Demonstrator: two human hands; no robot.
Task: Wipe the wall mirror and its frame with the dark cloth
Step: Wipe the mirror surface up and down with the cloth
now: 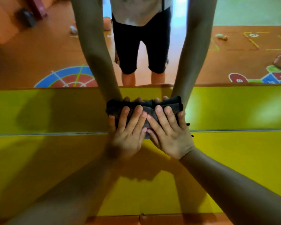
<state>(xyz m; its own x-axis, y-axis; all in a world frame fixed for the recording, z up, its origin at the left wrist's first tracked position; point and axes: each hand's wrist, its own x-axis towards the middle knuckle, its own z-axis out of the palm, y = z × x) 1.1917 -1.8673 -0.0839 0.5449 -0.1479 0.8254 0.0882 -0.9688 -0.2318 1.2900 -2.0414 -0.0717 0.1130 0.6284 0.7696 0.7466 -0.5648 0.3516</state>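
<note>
- One dark grey, bunched fabric cloth [115, 109] lies against the large wall mirror [55, 54], low on the glass and just above its bottom edge, about midway along the width in view.
- Two bare hands press on it side by side: the left hand [128, 132] covers the cloth's left half and the right hand [170, 135] its right half.
- Both hands lie flat with fingers straight and slightly spread. Neither curls around the cloth, and the thumbs meet near the middle.
- One thin grey strip [39, 134] runs along the mirror's bottom edge.
- A glossy yellow panel [234, 159] spreads below the strip.
- The glass reflects two forearms, two legs in dark shorts, the cloth's far side and an orange floor with painted game markings.
</note>
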